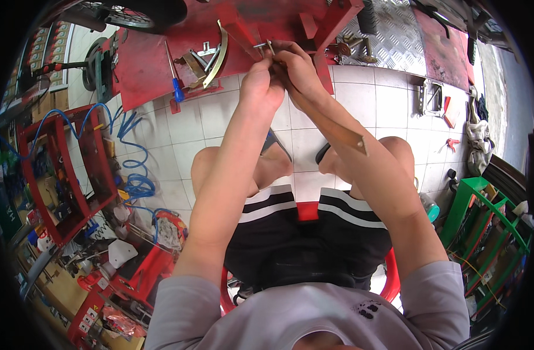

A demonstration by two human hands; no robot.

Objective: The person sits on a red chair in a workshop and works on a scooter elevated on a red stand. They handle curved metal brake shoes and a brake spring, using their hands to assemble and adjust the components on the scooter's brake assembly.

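Observation:
Both my hands meet at the edge of the red workbench, fingers pinched close together. My left hand [262,83] and my right hand [299,69] are closed around one end of a long, curved brown strip [343,135]. Its free end, with a small hole, passes in front of my right forearm. A small metal pin or bolt [262,45] shows at my fingertips; which hand grips it is hard to make out. Left of my hands, a second curved strip [218,61], yellowish, lies on the bench beside a screwdriver [177,87] with a blue handle.
Red metal uprights [340,23] rise just beyond my hands from the red workbench [138,64]. Metal parts [206,53] lie near the yellowish strip. A coiled blue hose [140,186] hangs at left. A green rack [474,213] stands at right on the tiled floor.

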